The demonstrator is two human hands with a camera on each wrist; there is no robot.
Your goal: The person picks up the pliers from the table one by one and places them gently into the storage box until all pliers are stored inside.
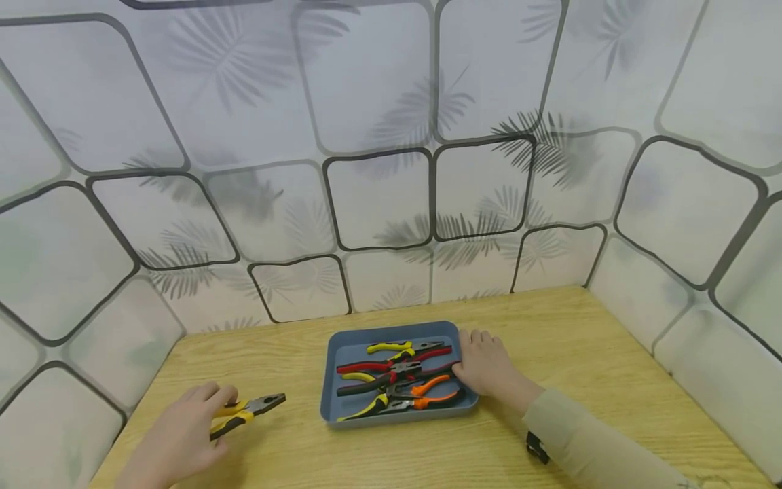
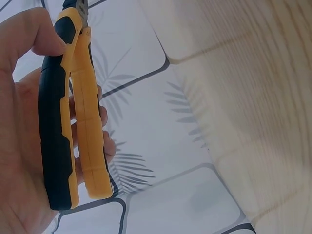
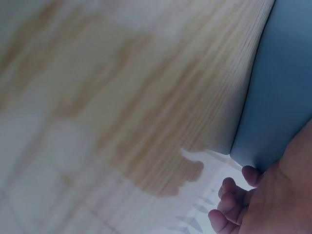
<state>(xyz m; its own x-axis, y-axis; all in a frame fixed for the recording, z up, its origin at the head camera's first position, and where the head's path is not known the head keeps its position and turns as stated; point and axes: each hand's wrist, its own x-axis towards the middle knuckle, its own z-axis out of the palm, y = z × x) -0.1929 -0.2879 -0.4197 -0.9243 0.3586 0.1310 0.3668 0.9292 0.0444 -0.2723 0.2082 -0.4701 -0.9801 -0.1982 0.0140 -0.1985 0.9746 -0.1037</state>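
In my left hand (image 1: 192, 428) I hold a pair of combination pliers (image 1: 247, 411) with yellow and black handles. Their metal jaws point to the right, towards the tray. The left wrist view shows the thumb on the black side of one handle (image 2: 56, 131) and fingertips behind the other, with the two handles slightly apart. My right hand (image 1: 489, 367) grips the right side of a blue-grey tray (image 1: 326, 387), its thumb over the rim. Up close, the palm lies along the tray's outer wall (image 3: 280, 73) and the fingertips reach past its corner.
Several pliers lie jumbled in the tray, among them a red-handled pair (image 1: 366, 367), an orange-handled pair (image 1: 436, 401) and yellow-and-black ones. The wooden table (image 1: 293, 455) meets patterned wall covering (image 1: 385, 204) behind and at both sides. A small black object (image 1: 536, 448) shows beside the right sleeve.
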